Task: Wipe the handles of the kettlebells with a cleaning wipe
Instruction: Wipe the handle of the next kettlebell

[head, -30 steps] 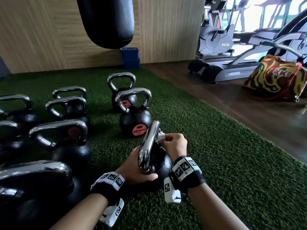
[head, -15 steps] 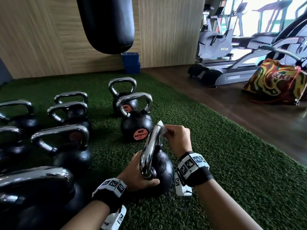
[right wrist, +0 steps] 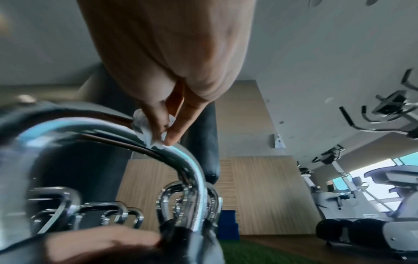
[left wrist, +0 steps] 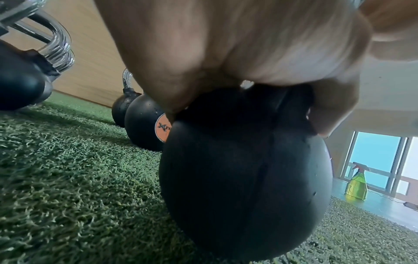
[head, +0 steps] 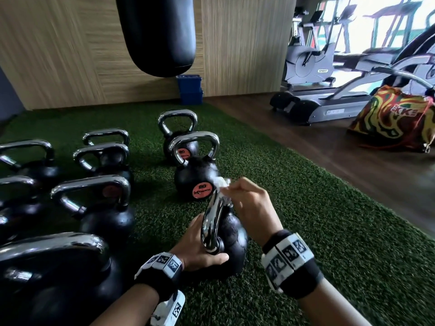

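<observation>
A black kettlebell (head: 231,241) with a chrome handle (head: 213,215) stands on the green turf in front of me. My left hand (head: 200,245) grips its ball near the handle's near foot, with the thumb lying across the front (left wrist: 334,107). My right hand (head: 249,203) pinches a crumpled white cleaning wipe (head: 222,184) and holds it against the far top bend of the handle (right wrist: 158,142). In the right wrist view the fingertips (right wrist: 172,137) press the wipe (right wrist: 144,128) on the chrome bar.
Several more chrome-handled kettlebells (head: 195,175) stand to the left and ahead on the turf (head: 329,243). A black punching bag (head: 157,31) hangs overhead. Treadmills (head: 329,102) and a colourful bag (head: 390,121) sit on the wooden floor at right. A green spray bottle (left wrist: 357,184) stands far right.
My right hand has slid the wipe up along the handle toward its far top bend. The left hand keeps its hold on the kettlebell. My view has tilted slightly.
</observation>
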`<act>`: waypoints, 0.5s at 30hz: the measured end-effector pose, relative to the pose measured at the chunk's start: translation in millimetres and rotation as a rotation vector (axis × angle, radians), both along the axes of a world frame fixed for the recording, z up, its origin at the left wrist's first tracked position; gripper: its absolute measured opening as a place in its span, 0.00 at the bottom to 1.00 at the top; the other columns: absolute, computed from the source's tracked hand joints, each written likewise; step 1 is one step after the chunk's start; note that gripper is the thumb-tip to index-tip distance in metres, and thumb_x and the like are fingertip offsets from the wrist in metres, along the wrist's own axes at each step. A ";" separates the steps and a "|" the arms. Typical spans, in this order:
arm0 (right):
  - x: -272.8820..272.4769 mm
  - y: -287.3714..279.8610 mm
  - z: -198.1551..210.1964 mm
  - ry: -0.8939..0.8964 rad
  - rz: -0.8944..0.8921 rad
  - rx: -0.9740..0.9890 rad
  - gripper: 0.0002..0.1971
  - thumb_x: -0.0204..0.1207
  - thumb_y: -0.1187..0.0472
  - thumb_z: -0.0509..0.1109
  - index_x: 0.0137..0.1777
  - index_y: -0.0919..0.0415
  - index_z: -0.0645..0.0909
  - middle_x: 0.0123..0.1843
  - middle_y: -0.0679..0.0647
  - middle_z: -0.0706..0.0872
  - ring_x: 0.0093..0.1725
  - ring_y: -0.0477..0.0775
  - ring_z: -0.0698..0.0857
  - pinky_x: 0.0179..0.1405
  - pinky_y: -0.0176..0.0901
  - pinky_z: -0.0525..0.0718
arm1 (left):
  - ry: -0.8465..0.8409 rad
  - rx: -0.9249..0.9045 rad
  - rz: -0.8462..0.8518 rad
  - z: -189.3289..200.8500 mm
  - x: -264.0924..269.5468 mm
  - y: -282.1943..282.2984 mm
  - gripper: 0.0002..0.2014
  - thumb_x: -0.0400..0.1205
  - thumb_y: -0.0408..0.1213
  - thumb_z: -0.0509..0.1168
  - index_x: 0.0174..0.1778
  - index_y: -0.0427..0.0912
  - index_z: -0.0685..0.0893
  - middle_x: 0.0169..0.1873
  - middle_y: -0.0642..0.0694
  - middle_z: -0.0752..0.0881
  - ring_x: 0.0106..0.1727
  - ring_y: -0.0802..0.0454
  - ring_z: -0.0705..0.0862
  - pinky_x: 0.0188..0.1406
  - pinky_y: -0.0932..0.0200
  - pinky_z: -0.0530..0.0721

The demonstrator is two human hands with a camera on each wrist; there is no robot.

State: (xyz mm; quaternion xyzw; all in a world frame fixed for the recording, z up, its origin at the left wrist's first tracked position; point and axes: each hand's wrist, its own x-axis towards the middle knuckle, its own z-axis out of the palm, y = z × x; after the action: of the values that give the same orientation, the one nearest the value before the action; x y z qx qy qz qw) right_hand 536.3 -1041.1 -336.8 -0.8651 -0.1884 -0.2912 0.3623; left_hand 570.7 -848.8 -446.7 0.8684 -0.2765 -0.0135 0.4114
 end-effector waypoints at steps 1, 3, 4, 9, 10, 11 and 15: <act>-9.7 2.8 -4.1 -0.001 0.022 0.014 0.10 0.83 0.62 0.70 0.54 0.67 0.90 0.45 0.48 0.85 0.40 0.40 0.85 0.38 0.48 0.86 | 0.004 -0.008 0.011 -0.7 0.5 -0.6 0.54 0.60 0.62 0.83 0.70 0.93 0.51 0.67 0.89 0.65 0.73 0.74 0.68 0.79 0.56 0.68; -28.5 7.7 -10.2 -0.045 0.070 -0.002 0.07 0.82 0.66 0.73 0.55 0.64 0.91 0.46 0.49 0.86 0.40 0.42 0.86 0.37 0.41 0.86 | 0.021 -0.014 0.006 -3.1 2.3 -2.4 0.52 0.61 0.61 0.83 0.73 0.86 0.55 0.70 0.73 0.74 0.75 0.62 0.74 0.80 0.49 0.73; -32.8 8.1 -11.7 -0.049 0.086 0.003 0.07 0.80 0.68 0.75 0.55 0.63 0.92 0.47 0.50 0.87 0.40 0.43 0.87 0.39 0.38 0.87 | 0.029 -0.018 -0.004 -3.8 2.9 -3.1 0.51 0.62 0.60 0.84 0.75 0.79 0.59 0.71 0.64 0.76 0.76 0.56 0.75 0.80 0.44 0.74; -30.2 4.9 -7.0 0.055 -0.013 0.151 0.12 0.69 0.70 0.82 0.51 0.57 0.94 0.43 0.45 0.92 0.38 0.39 0.89 0.39 0.32 0.87 | -0.005 -0.027 -0.079 -0.1 5.4 -6.3 0.53 0.66 0.52 0.84 0.85 0.54 0.62 0.77 0.52 0.75 0.80 0.50 0.73 0.83 0.40 0.68; -33.5 7.0 -9.3 0.077 -0.035 0.179 0.10 0.69 0.66 0.83 0.50 0.56 0.95 0.42 0.44 0.92 0.38 0.39 0.89 0.38 0.30 0.86 | -0.010 -0.025 -0.089 0.0 5.3 -6.8 0.52 0.66 0.52 0.84 0.84 0.52 0.64 0.77 0.51 0.76 0.80 0.49 0.74 0.82 0.39 0.68; -38.3 9.1 -13.8 0.112 -0.052 0.220 0.09 0.69 0.63 0.84 0.49 0.54 0.95 0.41 0.42 0.93 0.38 0.38 0.90 0.39 0.29 0.85 | -0.002 -0.029 -0.098 -0.5 5.3 -6.9 0.51 0.67 0.51 0.84 0.84 0.51 0.66 0.76 0.50 0.77 0.79 0.48 0.74 0.82 0.38 0.68; -50.4 13.0 -33.8 0.324 -0.055 0.431 0.10 0.63 0.62 0.88 0.44 0.52 0.95 0.38 0.41 0.94 0.37 0.40 0.92 0.39 0.36 0.88 | 0.068 -0.038 -0.097 -0.7 5.6 -6.7 0.43 0.68 0.47 0.84 0.80 0.49 0.73 0.73 0.48 0.80 0.76 0.46 0.78 0.78 0.37 0.74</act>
State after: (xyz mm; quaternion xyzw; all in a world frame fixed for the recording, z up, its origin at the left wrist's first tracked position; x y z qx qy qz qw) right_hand 485.9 -1028.0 -370.5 -0.8082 -0.0382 -0.1920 0.5555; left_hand 576.3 -855.5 -447.3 0.8451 -0.3042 -0.0573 0.4359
